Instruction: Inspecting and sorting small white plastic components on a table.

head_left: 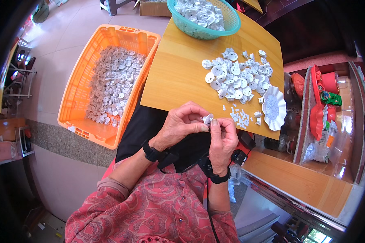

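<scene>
- White plastic disc is what we're pinching here, right between both hands, just off the near edge of the board and above our lap.
- Our left hand has its fingers curled in, thumb and fingertips closed on the disc from the left side.
- Our right hand is closed too, fingertips pressed on the same disc from the right. So both hands grip it at once, and the hands touch each other around it.
- We've got a black band on each wrist and red patterned sleeves.
- Just past the disc, on the board, there's a scatter of tiny white bits, pretty close to our right fingertips.
- Beside those sits a white scalloped dish at the board's right edge.
- Further out is a loose pile of the same white discs, spread over the right half of the board.
- At the far end a teal basket sits full of more white parts.
- To our left, on the floor, an orange crate holds a big layer of discs.
- Off to the right there's a wooden shelf with red containers, well apart from the hands.
</scene>
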`<action>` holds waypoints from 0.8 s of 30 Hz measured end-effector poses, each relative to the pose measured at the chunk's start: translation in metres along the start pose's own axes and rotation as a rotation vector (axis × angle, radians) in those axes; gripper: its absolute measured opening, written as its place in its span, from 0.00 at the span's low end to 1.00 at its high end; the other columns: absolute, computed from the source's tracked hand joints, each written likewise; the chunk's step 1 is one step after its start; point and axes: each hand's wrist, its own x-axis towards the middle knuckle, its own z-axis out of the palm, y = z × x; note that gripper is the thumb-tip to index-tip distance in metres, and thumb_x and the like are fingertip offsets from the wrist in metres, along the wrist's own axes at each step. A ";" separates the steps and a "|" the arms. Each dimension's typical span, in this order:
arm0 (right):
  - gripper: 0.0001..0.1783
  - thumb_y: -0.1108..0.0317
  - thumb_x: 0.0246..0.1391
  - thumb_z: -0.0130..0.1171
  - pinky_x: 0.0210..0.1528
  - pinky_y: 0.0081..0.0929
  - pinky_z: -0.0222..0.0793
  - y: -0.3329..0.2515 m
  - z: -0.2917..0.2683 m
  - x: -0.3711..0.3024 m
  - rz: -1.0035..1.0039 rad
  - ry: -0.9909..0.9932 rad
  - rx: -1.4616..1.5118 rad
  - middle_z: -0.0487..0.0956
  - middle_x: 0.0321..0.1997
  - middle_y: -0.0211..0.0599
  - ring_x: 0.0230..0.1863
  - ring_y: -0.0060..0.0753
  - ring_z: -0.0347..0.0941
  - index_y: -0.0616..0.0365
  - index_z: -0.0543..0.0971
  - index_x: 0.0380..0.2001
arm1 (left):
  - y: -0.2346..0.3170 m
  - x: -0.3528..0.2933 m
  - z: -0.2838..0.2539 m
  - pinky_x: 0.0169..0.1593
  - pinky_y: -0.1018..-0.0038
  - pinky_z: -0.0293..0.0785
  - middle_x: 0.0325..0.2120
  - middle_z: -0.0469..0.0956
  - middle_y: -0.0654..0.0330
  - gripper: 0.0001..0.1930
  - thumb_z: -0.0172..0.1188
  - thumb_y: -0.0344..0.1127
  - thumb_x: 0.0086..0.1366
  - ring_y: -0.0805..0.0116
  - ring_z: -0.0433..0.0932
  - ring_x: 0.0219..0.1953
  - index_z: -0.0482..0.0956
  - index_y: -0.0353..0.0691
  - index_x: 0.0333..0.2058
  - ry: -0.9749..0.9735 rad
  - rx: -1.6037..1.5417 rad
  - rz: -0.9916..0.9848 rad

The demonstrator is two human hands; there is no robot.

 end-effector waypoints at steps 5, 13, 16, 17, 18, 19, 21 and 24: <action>0.06 0.75 0.59 0.60 0.35 0.25 0.67 -0.006 0.002 0.004 -0.079 -0.043 -0.104 0.73 0.32 0.34 0.32 0.25 0.70 0.63 0.73 0.31 | 0.000 0.001 -0.004 0.50 0.75 0.79 0.40 0.75 0.61 0.15 0.67 0.22 0.58 0.73 0.79 0.44 0.78 0.31 0.44 -0.014 0.112 0.079; 0.06 0.70 0.64 0.57 0.34 0.16 0.64 -0.002 -0.002 0.003 0.113 -0.057 0.211 0.74 0.32 0.27 0.31 0.14 0.67 0.61 0.75 0.33 | 0.005 0.003 0.000 0.50 0.74 0.79 0.41 0.76 0.61 0.15 0.66 0.22 0.59 0.71 0.80 0.44 0.78 0.31 0.46 0.040 0.074 0.056; 0.07 0.67 0.64 0.57 0.33 0.15 0.63 0.014 -0.005 -0.001 0.078 -0.016 0.026 0.74 0.30 0.26 0.29 0.13 0.67 0.60 0.76 0.34 | 0.017 0.014 0.004 0.49 0.73 0.79 0.41 0.79 0.58 0.15 0.65 0.22 0.60 0.69 0.80 0.44 0.77 0.30 0.46 0.088 0.048 0.014; 0.07 0.68 0.63 0.58 0.32 0.15 0.63 0.019 -0.007 -0.002 0.061 -0.017 -0.021 0.74 0.29 0.26 0.28 0.14 0.66 0.61 0.76 0.33 | 0.024 0.017 0.007 0.49 0.71 0.79 0.41 0.80 0.55 0.14 0.64 0.22 0.61 0.67 0.81 0.43 0.77 0.30 0.46 0.120 0.027 -0.022; 0.07 0.68 0.63 0.58 0.32 0.15 0.63 0.023 -0.008 -0.003 0.046 -0.017 -0.070 0.73 0.28 0.25 0.28 0.14 0.66 0.61 0.76 0.33 | 0.033 0.024 0.008 0.49 0.71 0.79 0.41 0.80 0.55 0.14 0.64 0.22 0.61 0.67 0.81 0.43 0.77 0.30 0.46 0.113 0.034 -0.013; 0.07 0.71 0.60 0.61 0.35 0.23 0.67 0.017 -0.008 -0.003 0.111 -0.009 -0.038 0.74 0.30 0.34 0.31 0.24 0.70 0.64 0.77 0.30 | 0.050 0.035 0.010 0.48 0.72 0.79 0.40 0.81 0.55 0.14 0.64 0.24 0.62 0.67 0.81 0.42 0.77 0.30 0.47 0.135 0.156 -0.004; 0.07 0.71 0.59 0.61 0.34 0.23 0.67 0.018 -0.010 -0.002 0.073 -0.009 -0.045 0.74 0.30 0.34 0.30 0.24 0.70 0.64 0.77 0.31 | 0.075 0.065 0.009 0.45 0.75 0.79 0.37 0.82 0.55 0.16 0.64 0.32 0.64 0.69 0.82 0.38 0.77 0.29 0.48 0.149 0.387 0.071; 0.06 0.72 0.58 0.61 0.33 0.23 0.67 0.014 -0.015 0.000 0.015 0.006 -0.083 0.74 0.30 0.34 0.29 0.24 0.70 0.64 0.77 0.31 | 0.112 0.123 0.007 0.45 0.74 0.79 0.38 0.82 0.55 0.21 0.65 0.36 0.64 0.68 0.83 0.38 0.76 0.26 0.49 0.137 0.438 0.193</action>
